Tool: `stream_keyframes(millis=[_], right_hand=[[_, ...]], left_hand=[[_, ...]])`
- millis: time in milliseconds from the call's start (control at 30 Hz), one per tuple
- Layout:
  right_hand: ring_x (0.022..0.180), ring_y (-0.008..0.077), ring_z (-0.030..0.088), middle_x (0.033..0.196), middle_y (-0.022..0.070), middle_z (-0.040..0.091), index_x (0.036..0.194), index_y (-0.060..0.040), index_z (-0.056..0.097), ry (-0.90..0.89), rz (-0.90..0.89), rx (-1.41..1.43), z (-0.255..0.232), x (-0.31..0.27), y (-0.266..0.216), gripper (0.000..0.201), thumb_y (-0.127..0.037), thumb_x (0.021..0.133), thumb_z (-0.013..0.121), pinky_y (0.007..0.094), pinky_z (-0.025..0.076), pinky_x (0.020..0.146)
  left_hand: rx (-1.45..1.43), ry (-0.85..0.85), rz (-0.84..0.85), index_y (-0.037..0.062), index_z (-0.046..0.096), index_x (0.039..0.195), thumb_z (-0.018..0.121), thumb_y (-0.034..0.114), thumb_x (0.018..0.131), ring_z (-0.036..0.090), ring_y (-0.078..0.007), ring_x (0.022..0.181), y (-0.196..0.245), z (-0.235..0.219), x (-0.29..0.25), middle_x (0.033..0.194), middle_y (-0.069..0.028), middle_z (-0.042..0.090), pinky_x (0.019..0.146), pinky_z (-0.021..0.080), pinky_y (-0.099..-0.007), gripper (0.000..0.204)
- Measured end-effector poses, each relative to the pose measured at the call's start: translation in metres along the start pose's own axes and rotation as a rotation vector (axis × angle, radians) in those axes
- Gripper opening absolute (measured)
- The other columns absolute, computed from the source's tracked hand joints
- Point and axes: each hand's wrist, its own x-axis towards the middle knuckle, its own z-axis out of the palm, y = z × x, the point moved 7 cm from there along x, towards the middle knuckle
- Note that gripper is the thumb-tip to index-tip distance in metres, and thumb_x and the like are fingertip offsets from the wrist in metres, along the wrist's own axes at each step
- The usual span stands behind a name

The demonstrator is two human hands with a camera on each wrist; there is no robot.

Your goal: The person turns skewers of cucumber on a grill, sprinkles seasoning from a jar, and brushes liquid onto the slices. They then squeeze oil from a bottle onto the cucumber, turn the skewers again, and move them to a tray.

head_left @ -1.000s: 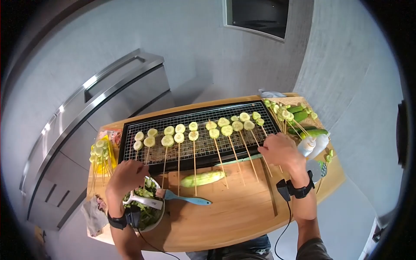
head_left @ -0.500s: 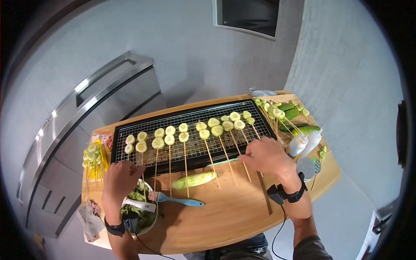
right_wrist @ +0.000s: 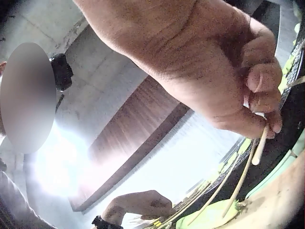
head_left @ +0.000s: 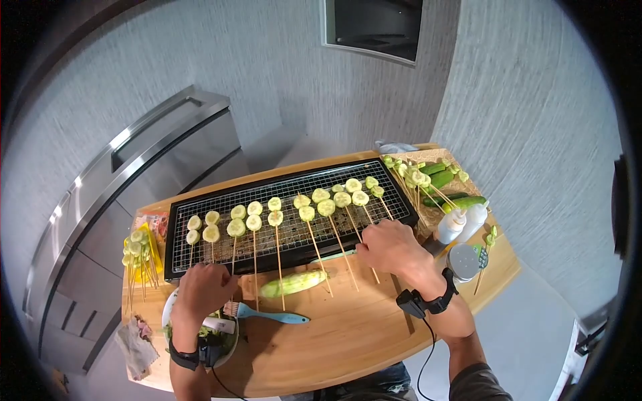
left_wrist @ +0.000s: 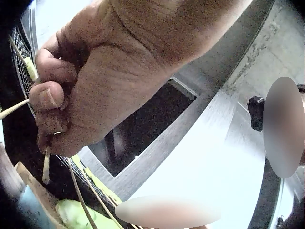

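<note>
Skewers of cucumber slices lie in a row across the wire rack of a black grill, sticks jutting over its front edge. My left hand is at the grill's front left, fingers curled. In the left wrist view it pinches a skewer stick, whose end pokes out below the fingertips. Toward the right of the row, my right hand pinches another skewer stick between thumb and fingers. A partly peeled cucumber lies before the grill, between the hands.
A blue basting brush lies by a white bowl of greens, partly behind my left forearm. Squeeze bottles and a lidded jar stand at the right. More skewers lie on a yellow tray and a board.
My right hand has moved leftward along the row of sticks, and my left hand rightward along it. The head view has shifted, so the scene sits farther left.
</note>
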Motion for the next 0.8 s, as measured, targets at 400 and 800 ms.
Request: stream_keyframes(millis=[400, 800], right_hand=[[0.067, 0.0423, 0.069, 0.068, 0.0216, 0.068, 0.076, -0.0038, 0.074, 0.399, -0.054, 0.186, -0.047, -0.015, -0.009, 0.023, -0.021, 0.088, 0.064, 0.0495, 0.058, 0.066], [0.072, 0.0413, 0.072, 0.073, 0.0226, 0.070, 0.077, 0.0000, 0.074, 0.209, -0.049, 0.069, -0.021, -0.007, -0.010, 0.026, -0.021, 0.087, 0.063, 0.0509, 0.058, 0.067]], left_hand=[[-0.275, 0.304, 0.058, -0.0009, 0.067, 0.082, 0.067, 0.011, 0.088, 0.065, -0.0418, 0.062, 0.017, -0.040, 0.001, 0.065, -0.0218, 0.063, 0.056, 0.050, -0.0453, 0.013], [-0.258, 0.238, 0.036, -0.0009, 0.065, 0.076, 0.066, 0.015, 0.091, 0.065, -0.0428, 0.065, 0.010, -0.031, 0.001, 0.068, -0.0233, 0.064, 0.059, 0.051, -0.0478, 0.022]])
